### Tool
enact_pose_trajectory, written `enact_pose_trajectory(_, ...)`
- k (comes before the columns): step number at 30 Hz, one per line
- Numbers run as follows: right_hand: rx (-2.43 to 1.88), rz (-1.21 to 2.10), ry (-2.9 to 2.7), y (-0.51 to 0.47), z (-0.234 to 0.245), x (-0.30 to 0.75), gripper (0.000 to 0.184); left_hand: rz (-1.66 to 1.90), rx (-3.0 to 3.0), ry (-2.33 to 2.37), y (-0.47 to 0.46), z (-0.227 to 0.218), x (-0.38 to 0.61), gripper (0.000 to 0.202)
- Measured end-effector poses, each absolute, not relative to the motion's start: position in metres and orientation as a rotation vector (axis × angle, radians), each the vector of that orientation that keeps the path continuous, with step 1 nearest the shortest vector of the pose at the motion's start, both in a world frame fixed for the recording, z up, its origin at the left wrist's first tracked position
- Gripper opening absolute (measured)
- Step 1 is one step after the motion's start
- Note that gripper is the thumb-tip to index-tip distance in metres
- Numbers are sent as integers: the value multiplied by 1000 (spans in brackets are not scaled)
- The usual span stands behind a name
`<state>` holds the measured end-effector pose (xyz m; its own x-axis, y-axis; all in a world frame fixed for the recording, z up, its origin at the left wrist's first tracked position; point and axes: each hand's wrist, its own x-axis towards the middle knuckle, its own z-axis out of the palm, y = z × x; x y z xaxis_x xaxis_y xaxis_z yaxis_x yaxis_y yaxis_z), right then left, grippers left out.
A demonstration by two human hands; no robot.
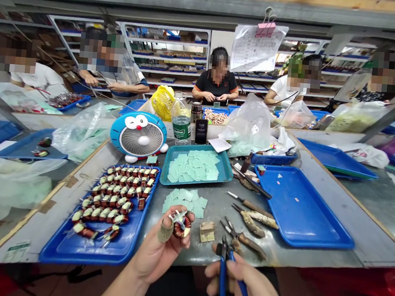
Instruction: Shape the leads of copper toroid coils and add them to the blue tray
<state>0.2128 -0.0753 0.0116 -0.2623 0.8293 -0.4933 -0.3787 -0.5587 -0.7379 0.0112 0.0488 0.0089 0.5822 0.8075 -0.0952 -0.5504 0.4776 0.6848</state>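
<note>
My left hand (161, 244) is closed around a copper-wound toroidal coil (181, 226), with pale wire ends sticking up from it. A tan finger cot (165, 230) covers one of its digits. In my right hand (244, 281) are cutting pliers with blue handles (223, 279), their dark jaws pointing up and away from me, apart from the coil. Just beyond the left hand lies a loose pile of pale green square sheets (192, 202). A small wooden block (207, 232) sits on the bench between the hands. Rows of similar coils (110, 200) fill much of a blue tray (67, 249) at left.
A teal tray (165, 178) holds more green sheets. Pliers and other hand tools (251, 222) lie right of centre, beside another blue tray (309, 213). Behind stand a blue cartoon fan (143, 136), a water bottle (181, 123) and a phone (200, 132). Several people sit opposite.
</note>
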Motion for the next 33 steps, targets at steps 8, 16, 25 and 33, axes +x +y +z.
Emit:
enact_pose_trajectory(8,-1835,918,-1804,-39,71,219,19,827,690,470,43,11,18,44)
enact_pose_trajectory(16,-1961,578,-2093,-25,71,200,14,816,740,489,39,11,17,47)
enact_pose_trajectory(25,-1944,517,-2221,-25,88,203,14,787,776,475,40,5,15,45)
enact_pose_trajectory(33,-1788,22,-2188,-27,66,206,7,815,800,493,38,8,15,43)
